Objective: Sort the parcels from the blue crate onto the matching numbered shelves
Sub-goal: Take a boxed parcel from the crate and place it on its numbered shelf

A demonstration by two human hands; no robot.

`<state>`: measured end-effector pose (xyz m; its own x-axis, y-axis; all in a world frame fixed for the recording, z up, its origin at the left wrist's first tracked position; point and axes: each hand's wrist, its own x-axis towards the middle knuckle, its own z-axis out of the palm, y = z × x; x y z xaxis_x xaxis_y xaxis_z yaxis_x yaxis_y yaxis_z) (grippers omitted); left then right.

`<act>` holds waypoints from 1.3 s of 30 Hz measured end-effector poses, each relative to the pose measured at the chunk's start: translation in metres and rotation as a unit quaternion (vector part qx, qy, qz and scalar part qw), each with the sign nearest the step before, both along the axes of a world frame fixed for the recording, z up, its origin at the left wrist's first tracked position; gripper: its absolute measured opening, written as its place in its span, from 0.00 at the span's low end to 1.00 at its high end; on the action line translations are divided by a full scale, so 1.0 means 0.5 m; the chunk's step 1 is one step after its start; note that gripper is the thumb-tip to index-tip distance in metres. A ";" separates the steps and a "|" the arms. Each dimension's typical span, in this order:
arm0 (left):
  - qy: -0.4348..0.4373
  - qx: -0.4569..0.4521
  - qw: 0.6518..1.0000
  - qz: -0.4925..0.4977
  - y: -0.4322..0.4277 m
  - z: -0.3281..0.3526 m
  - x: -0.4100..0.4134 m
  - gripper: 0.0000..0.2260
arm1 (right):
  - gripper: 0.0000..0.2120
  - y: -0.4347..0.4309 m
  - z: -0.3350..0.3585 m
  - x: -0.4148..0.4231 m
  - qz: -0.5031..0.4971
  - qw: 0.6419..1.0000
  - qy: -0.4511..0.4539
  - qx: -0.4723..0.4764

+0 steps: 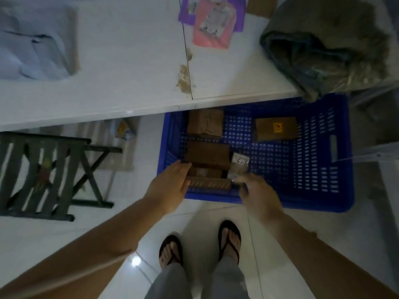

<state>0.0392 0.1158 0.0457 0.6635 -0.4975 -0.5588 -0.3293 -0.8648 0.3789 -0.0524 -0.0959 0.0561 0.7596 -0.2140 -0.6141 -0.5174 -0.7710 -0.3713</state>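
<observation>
While both arms reach down from above, the white shelf (129,61) spreads widest, well beyond the hands, with a blue crate (319,169) on the floor tucked partly under its front edge. Inside the crate, brown parcels lie in a cluster: one parcel (205,125) farthest from the hands, a flat parcel (207,155) just ahead of the fingers, another box (276,128) off beyond the right hand, and a ribbed-edged parcel (208,184) between the two hands. The left hand (170,186) is spread wide, palm against that parcel's left end; the right hand (257,190) is blurred, loosely open near its right end, next to a small labelled packet (238,166). Uneven pressure between the palms could, I judge, let the parcel slip back, and the packet's handwritten number may be misread in this dim light.
</observation>
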 end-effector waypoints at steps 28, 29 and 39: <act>0.301 -0.082 0.839 0.446 -0.075 -0.124 0.101 0.21 | 0.22 -0.117 -0.107 0.091 -0.497 0.802 0.073 0.324; 0.316 -0.094 0.829 0.451 -0.080 -0.081 0.104 0.20 | 0.26 -0.132 -0.061 0.095 -0.493 0.791 0.072 0.355; 0.605 -0.370 0.554 0.436 -0.268 0.338 0.097 0.27 | 0.45 -0.069 0.348 0.096 0.018 0.940 -0.321 -0.115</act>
<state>0.0878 -0.0180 0.2147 0.1946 -0.6726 -0.7140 0.9739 0.0456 0.2225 -0.0044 -0.1305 0.2300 0.9673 -0.2518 0.0318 -0.2158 -0.8819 -0.4192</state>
